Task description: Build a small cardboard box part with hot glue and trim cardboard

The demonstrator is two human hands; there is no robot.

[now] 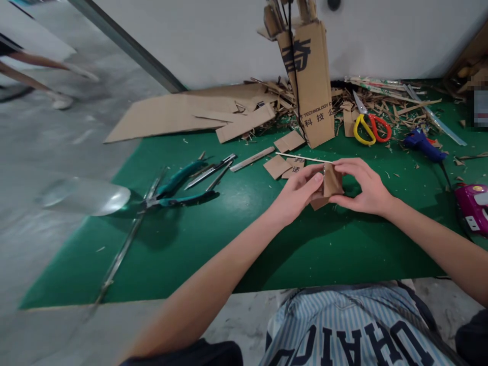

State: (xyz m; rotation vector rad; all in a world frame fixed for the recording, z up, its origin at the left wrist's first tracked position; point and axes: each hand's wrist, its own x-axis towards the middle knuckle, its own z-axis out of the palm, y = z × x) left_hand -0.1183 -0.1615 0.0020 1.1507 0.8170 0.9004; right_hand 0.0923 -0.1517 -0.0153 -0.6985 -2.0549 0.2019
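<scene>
Over the green mat (213,244), both hands meet around a small folded cardboard piece (331,182). My left hand (299,193) pinches its left side with thumb and fingers. My right hand (360,185) grips the right side, fingers curled over the top. A thin wooden stick (301,157) reaches left from the top of the piece, between the fingertips. Small cardboard squares (284,165) lie on the mat just behind the hands.
An upright cardboard box (310,81) stands at the back, amid cardboard sheets (183,114) and scraps. Yellow-and-red scissors (368,127), a blue glue gun (421,142) and a pink device (473,206) lie right. Green-handled pliers (179,188), metal blades and a clear bulb (87,195) lie left.
</scene>
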